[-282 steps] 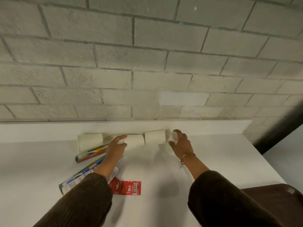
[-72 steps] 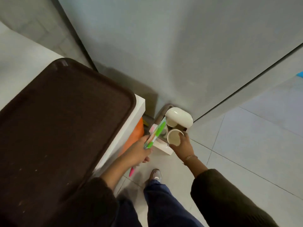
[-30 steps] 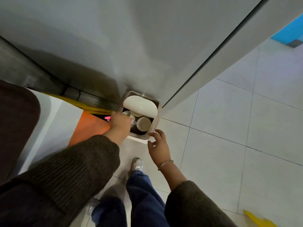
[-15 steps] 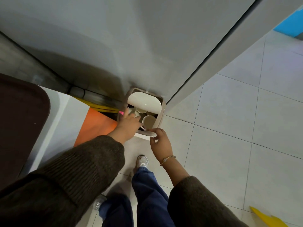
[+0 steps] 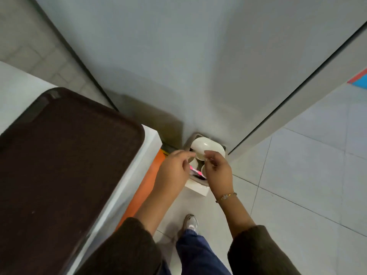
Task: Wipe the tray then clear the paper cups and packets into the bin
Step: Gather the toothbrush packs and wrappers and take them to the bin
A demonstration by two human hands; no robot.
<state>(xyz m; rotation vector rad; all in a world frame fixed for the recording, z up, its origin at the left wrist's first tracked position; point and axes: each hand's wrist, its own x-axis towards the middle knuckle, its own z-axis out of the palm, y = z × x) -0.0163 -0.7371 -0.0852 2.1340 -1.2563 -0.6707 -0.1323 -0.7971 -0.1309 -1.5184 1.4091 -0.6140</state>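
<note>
- Both hands have come up out of the bin since half a second ago. The left hand (image 5: 173, 171), which was then reaching down among the cups, now hangs above the opening. The right hand (image 5: 218, 172) has lifted off the front rim to the same height. The camera has also pulled back, so much more of the tray shows at the left.
- Head view, the hands: each has relaxed, loosely curled fingers and holds nothing that can be seen. Their fingertips point toward each other over the mouth of the bin without touching. That slack pose suggests a drop just made rather than a fresh grasp.
- Head view, the bin (image 5: 196, 187): it stands on the floor in the corner, against the wall and just beside the orange side panel (image 5: 142, 189) of the counter (image 5: 14, 84), handy for anything carried off the counter's end. Its pale lid (image 5: 208, 146) is tipped up at the back, which leaves the mouth open.
- Head view, the task's things: the paper cups (image 5: 199, 155) lie inside under the lid, one rim showing between the fingertips and another partly hidden by the right hand. A pink packet (image 5: 194, 172) lies beside them. How many are in there cannot be told.
- Head view, the tray (image 5: 59, 165): it lies flat on the counter, its corner near the bin end. The clearing looks close to done, though most of the counter is out of view.
</note>
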